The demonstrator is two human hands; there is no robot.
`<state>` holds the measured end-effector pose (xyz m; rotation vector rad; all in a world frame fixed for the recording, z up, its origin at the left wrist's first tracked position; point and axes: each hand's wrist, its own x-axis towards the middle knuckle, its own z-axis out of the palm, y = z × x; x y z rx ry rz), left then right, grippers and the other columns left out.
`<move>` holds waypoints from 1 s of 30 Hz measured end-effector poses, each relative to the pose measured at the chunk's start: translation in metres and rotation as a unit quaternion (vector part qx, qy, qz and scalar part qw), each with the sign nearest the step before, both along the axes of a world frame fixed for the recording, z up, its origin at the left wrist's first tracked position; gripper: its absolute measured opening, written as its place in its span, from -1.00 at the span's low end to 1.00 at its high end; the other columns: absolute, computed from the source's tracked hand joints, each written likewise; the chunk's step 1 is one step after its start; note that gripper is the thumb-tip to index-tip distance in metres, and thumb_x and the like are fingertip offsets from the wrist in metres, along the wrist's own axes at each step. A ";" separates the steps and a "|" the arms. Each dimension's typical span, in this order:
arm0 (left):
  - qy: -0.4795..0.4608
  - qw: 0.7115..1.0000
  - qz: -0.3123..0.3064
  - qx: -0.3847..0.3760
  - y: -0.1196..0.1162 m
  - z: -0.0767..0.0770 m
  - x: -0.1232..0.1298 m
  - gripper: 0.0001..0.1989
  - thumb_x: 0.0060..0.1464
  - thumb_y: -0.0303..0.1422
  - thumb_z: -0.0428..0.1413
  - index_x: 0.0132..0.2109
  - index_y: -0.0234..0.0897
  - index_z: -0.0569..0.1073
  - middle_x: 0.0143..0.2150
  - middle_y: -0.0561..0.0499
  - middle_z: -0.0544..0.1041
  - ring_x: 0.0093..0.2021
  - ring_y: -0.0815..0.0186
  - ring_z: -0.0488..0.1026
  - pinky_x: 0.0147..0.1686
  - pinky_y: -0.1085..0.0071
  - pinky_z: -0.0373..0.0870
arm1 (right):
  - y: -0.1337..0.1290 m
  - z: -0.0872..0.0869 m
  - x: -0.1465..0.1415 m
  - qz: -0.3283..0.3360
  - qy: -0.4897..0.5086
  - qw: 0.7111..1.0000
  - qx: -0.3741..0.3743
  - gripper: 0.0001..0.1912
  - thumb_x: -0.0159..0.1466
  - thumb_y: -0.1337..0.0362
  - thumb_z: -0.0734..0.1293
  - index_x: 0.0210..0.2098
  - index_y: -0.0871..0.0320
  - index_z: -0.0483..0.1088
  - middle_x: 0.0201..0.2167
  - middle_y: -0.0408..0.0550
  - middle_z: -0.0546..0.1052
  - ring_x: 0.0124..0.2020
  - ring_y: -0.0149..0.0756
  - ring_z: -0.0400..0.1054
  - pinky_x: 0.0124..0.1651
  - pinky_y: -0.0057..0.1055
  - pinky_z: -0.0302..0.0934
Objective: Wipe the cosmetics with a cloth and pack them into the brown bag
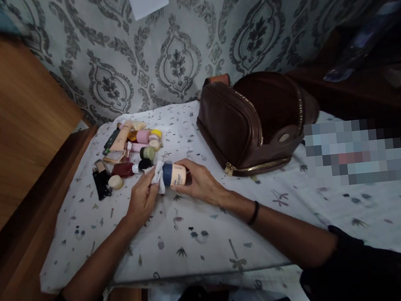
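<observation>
my left hand [144,196] is curled shut on a white cloth [158,173]. my right hand [201,181] is part open, curved round a blue and peach jar [175,174], held on its side above the bench [210,249], left of the brown bag [250,122].

My right hand [201,181] holds a small blue and cream jar [174,174], my left hand [143,198] has a white cloth [159,175] on it, and a brown bag [242,125] sits open nearby.
</observation>
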<state>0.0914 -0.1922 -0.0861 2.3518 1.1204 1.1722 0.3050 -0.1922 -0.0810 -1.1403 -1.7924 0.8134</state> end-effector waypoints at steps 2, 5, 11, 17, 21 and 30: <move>0.045 0.997 -0.022 0.054 -0.001 0.000 0.000 -0.57 0.36 -0.34 -0.06 0.32 -0.21 0.34 0.27 -0.18 0.44 0.20 0.13 0.44 0.17 0.16 0.41 | 0.001 -0.001 0.000 -0.008 0.014 1.000 -0.020 -0.53 0.06 0.20 0.49 -0.07 0.16 0.38 -0.25 -0.08 0.53 -0.27 -0.26 0.40 -0.19 -0.34 0.27; 0.107 0.985 -0.056 0.124 -0.002 0.003 0.000 -0.53 0.34 -0.44 -0.04 0.35 -0.15 0.29 0.39 -0.20 0.28 0.34 0.11 0.30 0.25 0.12 0.35 | 0.004 -0.004 -0.001 -0.007 0.067 0.995 -0.075 -0.55 0.04 0.12 0.51 -0.13 0.14 0.39 -0.35 -0.15 0.50 -0.34 -0.30 0.37 -0.25 -0.36 0.27; 0.135 0.976 -0.011 0.172 -0.001 0.000 0.003 -0.46 0.34 -0.41 -0.02 0.41 -0.21 0.15 0.34 -0.29 0.31 0.33 0.04 0.29 0.23 0.06 0.37 | 0.006 -0.003 -0.005 0.070 0.275 0.930 -0.234 -0.50 -0.03 -0.03 0.56 -0.29 0.15 0.38 -0.42 -0.17 0.48 -0.43 -0.37 0.37 -0.36 -0.42 0.28; 0.038 0.997 0.037 0.049 -0.004 -0.002 0.007 -0.53 0.34 -0.21 -0.03 0.31 -0.28 0.28 0.09 -0.21 0.49 0.10 0.07 0.46 0.12 0.11 0.40 | 0.001 0.003 -0.007 0.135 0.367 0.886 -0.250 -0.50 -0.03 0.02 0.59 -0.25 0.16 0.40 -0.36 -0.16 0.49 -0.37 -0.40 0.38 -0.32 -0.46 0.28; -0.045 0.999 -0.005 -0.030 -0.006 0.005 0.010 -0.57 0.34 -0.13 -0.04 0.18 -0.30 0.40 0.07 -0.18 0.50 0.11 0.09 0.44 0.17 0.13 0.33 | 0.000 0.004 -0.005 0.168 0.354 0.885 -0.250 -0.46 -0.08 0.12 0.63 -0.22 0.15 0.39 -0.36 -0.21 0.47 -0.35 -0.43 0.36 -0.26 -0.48 0.28; -0.157 0.960 0.034 -0.230 -0.009 0.018 0.014 -0.40 0.24 0.15 -0.06 -0.18 -0.35 0.51 -0.33 -0.02 0.54 -0.32 0.26 0.43 -0.26 0.38 0.40 | 0.003 -0.010 -0.006 0.205 0.255 0.930 -0.167 -0.34 -0.13 0.21 0.65 -0.06 0.12 0.45 -0.13 -0.09 0.44 -0.11 -0.27 0.37 -0.02 -0.34 0.30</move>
